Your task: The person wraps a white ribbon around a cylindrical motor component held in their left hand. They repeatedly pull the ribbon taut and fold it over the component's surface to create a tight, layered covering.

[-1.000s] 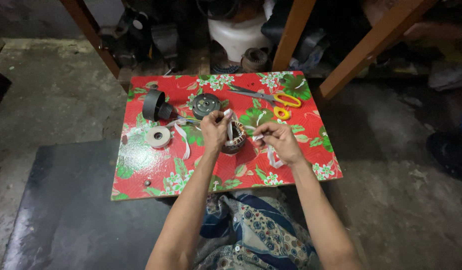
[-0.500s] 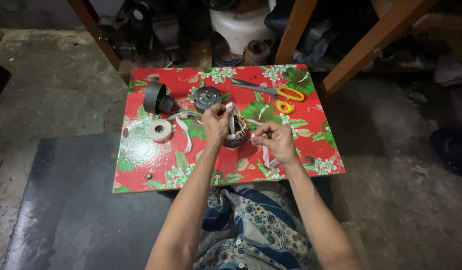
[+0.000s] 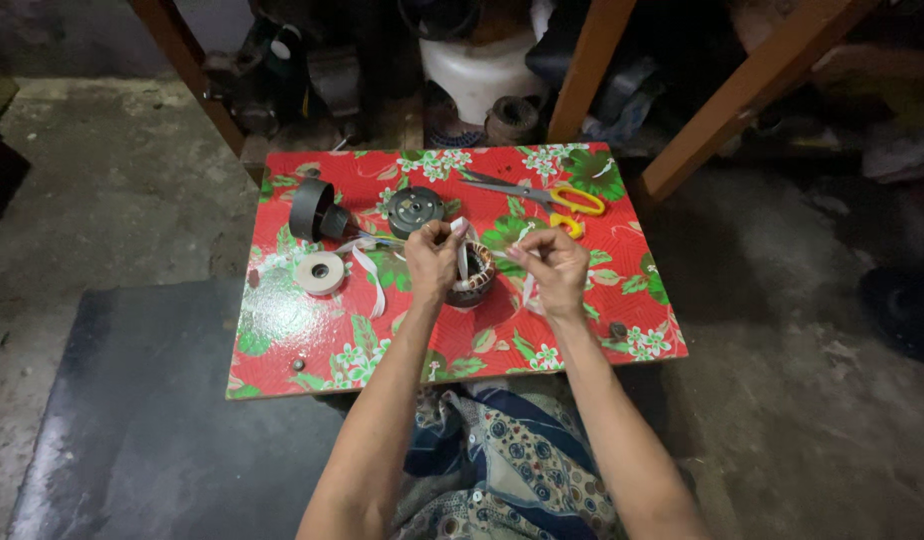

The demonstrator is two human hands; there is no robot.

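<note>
Left of the coil [image 3: 474, 275] we see a tape roll [image 3: 320, 272] on the worktop [image 3: 312, 340]. Our left hand [image 3: 434, 258] grips the coil's rim; our right hand [image 3: 556, 268], just right, pinches white tape [image 3: 527, 285]. Scissors [image 3: 547, 195] lie beyond.

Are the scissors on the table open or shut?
Shut, as far as shows: the scissors lie flat on the table, blades together in one line, yellow handles side by side.

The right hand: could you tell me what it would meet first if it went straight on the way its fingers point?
Probably the yellow-handled scissors, lying just beyond the right hand on the red floral table; depth is unclear.
</note>
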